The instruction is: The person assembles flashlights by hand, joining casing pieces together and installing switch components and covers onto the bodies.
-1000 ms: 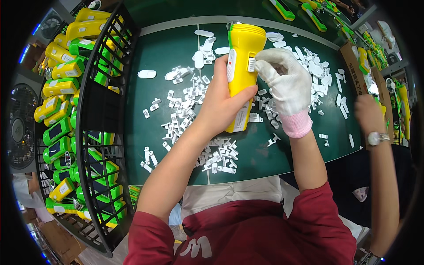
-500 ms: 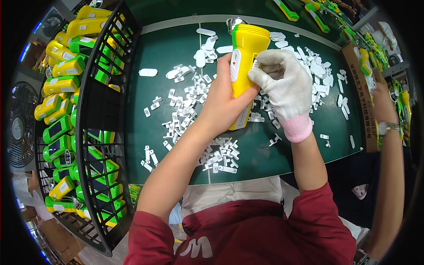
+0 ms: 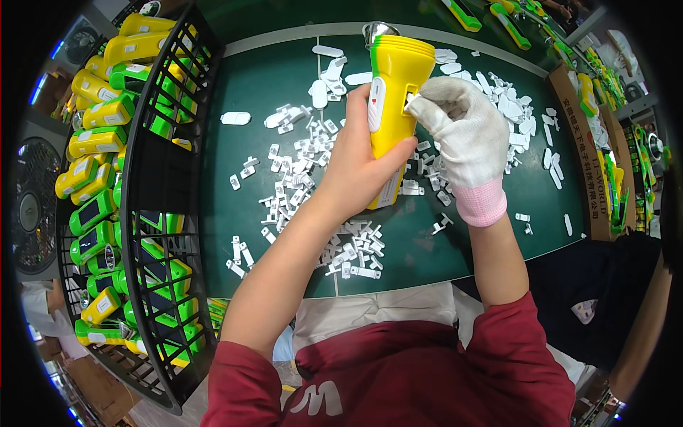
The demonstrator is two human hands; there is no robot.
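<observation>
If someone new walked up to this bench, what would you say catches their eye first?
Probably the big yellow flashlight at centre, gripped by the bare left hand while the white-gloved right hand pinches at its side. Next, the small white plastic parts strewn over the green table, and the black wire basket of yellow-green flashlights at left.

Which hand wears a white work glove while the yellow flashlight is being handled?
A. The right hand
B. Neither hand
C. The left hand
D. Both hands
A. The right hand is in a white glove with a pink cuff, its fingertips at the side of the yellow flashlight, while the left hand grips the flashlight body bare.
</observation>
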